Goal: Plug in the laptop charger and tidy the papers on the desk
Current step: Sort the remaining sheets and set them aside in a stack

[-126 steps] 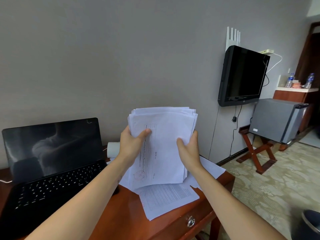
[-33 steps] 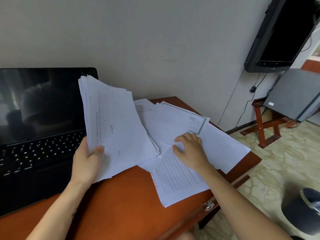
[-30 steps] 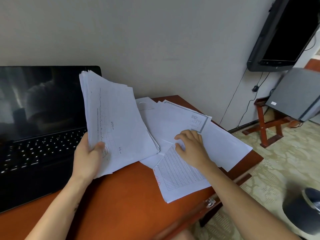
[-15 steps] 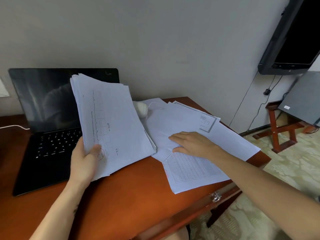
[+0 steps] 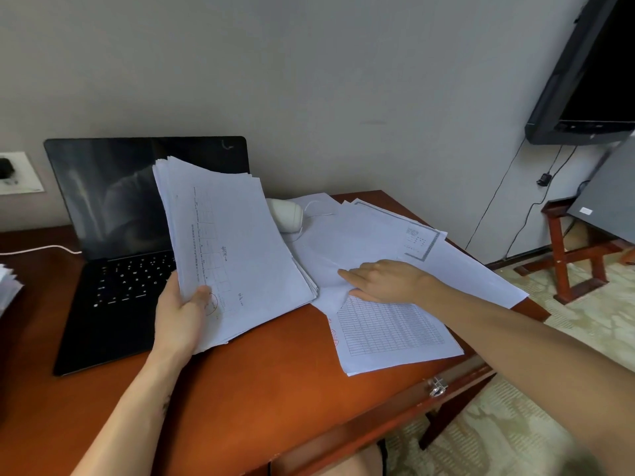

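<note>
Left hand [image 5: 180, 314]: grips the near corner of the held stack, with the thumb on the top sheet and the fingers hidden beneath.
Held stack [image 5: 233, 249]: rises tilted up and away from the left hand and leans in front of the laptop [image 5: 120, 269] screen. Its edges are fanned rather than squared.
Right hand [image 5: 385, 281]: lies palm down with the fingers straight and close together, pressing on the loose sheets. Whether the thumb has caught an edge cannot be told.
Loose sheets [image 5: 360, 235]: lie overlapping under and beyond the right hand on the desk [image 5: 257, 389]. One corner reaches under the held stack.
Gridded sheet [image 5: 388, 331]: lies just nearer than the right hand, partly beneath it, at the desk's front edge.
Handling, single sheets: judged very light, limp and apt to slide over one another. A flat palm should drag them together more readily than a pinch.
Handling, stack: judged heavier and floppy. Held by one corner it is likely to sag and shed sheets.
Where to take hold: along a long edge, thumb above and fingers below. For sheets lying flat, at an edge drawn past the desk's front.
White rounded object [image 5: 287, 214]: lies beyond both hands with a thin cord, touching the loose sheets. What it is cannot be told.
White cable [image 5: 41, 249]: runs in from the left of the left hand toward the laptop. Its plug end is not visible.
Wall socket [image 5: 17, 173]: sits far to the left of the left hand with a dark plug in it.
</note>
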Available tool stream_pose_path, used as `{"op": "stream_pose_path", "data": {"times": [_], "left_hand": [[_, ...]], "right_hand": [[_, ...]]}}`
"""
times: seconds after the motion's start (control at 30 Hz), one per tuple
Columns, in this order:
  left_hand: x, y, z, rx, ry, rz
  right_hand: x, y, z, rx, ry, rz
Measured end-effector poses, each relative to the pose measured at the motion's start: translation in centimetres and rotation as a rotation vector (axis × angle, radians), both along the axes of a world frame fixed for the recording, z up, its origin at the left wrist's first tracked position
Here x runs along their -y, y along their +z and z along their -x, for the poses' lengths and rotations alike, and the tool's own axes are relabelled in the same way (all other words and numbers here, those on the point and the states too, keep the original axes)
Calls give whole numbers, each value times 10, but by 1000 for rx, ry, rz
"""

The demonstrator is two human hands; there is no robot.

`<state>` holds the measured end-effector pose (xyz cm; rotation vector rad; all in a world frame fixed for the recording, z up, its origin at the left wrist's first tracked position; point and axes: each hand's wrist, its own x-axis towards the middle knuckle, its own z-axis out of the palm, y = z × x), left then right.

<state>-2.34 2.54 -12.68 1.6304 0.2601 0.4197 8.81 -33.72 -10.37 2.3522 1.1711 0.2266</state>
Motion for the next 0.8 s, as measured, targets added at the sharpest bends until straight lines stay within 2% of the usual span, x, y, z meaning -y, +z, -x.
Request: {"op": "stream_pose_path", "data": {"times": [0.13,0.3,0.57,0.8], "left_hand": [[0,-1,0,-8,3,-6],[-1,0,-1,-12,8,1],[-5,1,-2,-21,33,101],[-6,3,-2,-18,53,145]], "right_hand": [[-3,-5,-1,121,64,26],[-20,-2,-11,134,14,-15],[-22,-17,-2,83,-106,-608],[-6,-24,17,99,-230,-913]]}}
